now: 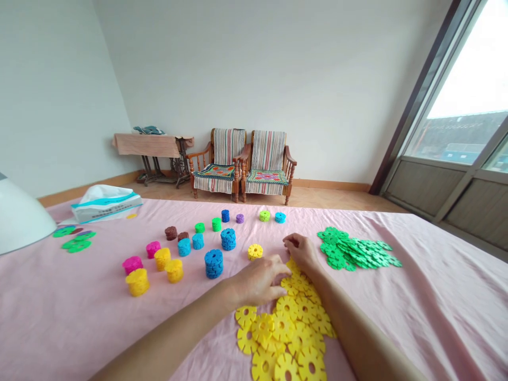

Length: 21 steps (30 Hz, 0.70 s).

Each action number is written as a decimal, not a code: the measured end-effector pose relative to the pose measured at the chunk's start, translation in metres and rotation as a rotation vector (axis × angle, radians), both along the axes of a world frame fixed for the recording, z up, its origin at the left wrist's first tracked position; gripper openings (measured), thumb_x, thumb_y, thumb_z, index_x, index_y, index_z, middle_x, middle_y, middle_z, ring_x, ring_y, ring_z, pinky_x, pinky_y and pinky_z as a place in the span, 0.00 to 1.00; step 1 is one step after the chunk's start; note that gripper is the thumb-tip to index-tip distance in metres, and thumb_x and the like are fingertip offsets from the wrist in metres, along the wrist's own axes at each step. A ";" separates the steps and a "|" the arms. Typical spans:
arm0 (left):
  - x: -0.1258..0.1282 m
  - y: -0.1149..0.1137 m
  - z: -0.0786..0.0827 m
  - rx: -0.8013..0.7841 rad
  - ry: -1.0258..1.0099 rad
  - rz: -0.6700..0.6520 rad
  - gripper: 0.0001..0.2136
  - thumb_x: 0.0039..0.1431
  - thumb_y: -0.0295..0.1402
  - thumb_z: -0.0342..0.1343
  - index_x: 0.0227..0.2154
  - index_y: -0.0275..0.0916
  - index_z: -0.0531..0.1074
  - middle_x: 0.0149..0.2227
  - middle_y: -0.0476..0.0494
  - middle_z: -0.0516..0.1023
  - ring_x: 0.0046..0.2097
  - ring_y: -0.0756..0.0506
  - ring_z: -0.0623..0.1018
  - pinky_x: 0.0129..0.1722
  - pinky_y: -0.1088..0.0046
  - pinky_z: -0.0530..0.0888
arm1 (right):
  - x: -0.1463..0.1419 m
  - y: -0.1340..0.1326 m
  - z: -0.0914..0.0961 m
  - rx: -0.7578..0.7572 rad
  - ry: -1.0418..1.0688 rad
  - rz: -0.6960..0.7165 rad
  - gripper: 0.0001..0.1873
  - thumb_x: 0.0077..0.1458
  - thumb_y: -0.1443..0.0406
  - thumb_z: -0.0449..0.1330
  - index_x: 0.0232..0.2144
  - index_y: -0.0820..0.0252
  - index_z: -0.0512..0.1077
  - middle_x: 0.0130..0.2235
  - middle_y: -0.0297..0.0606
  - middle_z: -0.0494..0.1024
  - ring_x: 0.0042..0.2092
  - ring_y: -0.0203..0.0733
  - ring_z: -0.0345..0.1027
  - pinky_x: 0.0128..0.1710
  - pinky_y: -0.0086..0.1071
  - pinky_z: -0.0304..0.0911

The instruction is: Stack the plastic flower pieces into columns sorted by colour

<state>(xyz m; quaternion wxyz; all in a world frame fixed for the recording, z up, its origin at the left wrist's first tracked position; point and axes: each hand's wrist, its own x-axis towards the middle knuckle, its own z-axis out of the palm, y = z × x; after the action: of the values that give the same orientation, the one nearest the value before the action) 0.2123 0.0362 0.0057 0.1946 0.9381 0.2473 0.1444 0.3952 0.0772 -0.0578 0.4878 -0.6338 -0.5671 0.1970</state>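
Note:
A loose pile of yellow notched discs (282, 325) lies in front of me. My left hand (260, 279) reaches over the pile's left side, thumb and fingers apart, with no disc visible between them. At the far end of the pile is my right hand (302, 253), its fingers curled and pressed together. Whatever may be in its fingertips is hidden. Just beyond my left hand stands a short stack of yellow discs (255, 251). Two blue disc stacks (214, 263) are to the left of that hand.
Green discs (353, 250) form a heap on the right. Small stacks in several colours, including a yellow stack (137, 282), stand on the left of the pink cloth (79, 312). A tissue box (106, 205) and a white rounded object (19, 222) are at far left.

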 end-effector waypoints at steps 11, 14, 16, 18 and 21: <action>0.009 0.000 -0.013 -0.069 -0.014 0.062 0.11 0.47 0.36 0.60 0.34 0.38 0.74 0.31 0.48 0.73 0.30 0.49 0.71 0.29 0.77 0.66 | 0.009 0.004 0.001 0.009 0.276 -0.004 0.14 0.43 0.58 0.56 0.27 0.64 0.72 0.25 0.38 0.75 0.23 0.35 0.67 0.22 0.27 0.60; 0.008 0.000 -0.011 -0.084 0.002 0.077 0.11 0.45 0.35 0.59 0.33 0.38 0.74 0.30 0.48 0.73 0.30 0.49 0.72 0.28 0.77 0.67 | 0.007 0.004 0.000 0.009 0.289 0.006 0.13 0.43 0.58 0.56 0.27 0.63 0.72 0.25 0.38 0.75 0.23 0.34 0.67 0.22 0.27 0.60; 0.007 0.000 -0.010 -0.085 0.015 0.084 0.13 0.44 0.35 0.59 0.35 0.38 0.74 0.31 0.48 0.73 0.30 0.49 0.72 0.29 0.77 0.67 | 0.006 0.003 0.000 0.006 0.292 0.010 0.13 0.43 0.59 0.56 0.26 0.63 0.71 0.25 0.38 0.75 0.22 0.34 0.66 0.22 0.27 0.61; 0.005 0.001 -0.009 -0.079 0.026 0.086 0.15 0.43 0.35 0.59 0.37 0.39 0.74 0.33 0.47 0.73 0.31 0.48 0.73 0.30 0.76 0.68 | 0.006 0.003 0.001 0.002 0.292 0.012 0.12 0.43 0.59 0.56 0.26 0.63 0.71 0.25 0.38 0.75 0.22 0.34 0.66 0.22 0.27 0.61; 0.001 0.003 -0.008 -0.077 0.045 0.081 0.17 0.41 0.35 0.60 0.38 0.40 0.75 0.34 0.47 0.73 0.32 0.47 0.73 0.32 0.76 0.69 | 0.006 0.003 0.001 -0.008 0.283 0.013 0.12 0.42 0.59 0.56 0.26 0.64 0.71 0.25 0.37 0.75 0.22 0.34 0.66 0.22 0.26 0.61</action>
<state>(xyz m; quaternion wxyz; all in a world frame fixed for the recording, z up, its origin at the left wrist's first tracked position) 0.2137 0.0392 -0.0023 0.2189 0.9222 0.2947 0.1214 0.4010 0.0803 -0.0568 0.5591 -0.5979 -0.4958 0.2899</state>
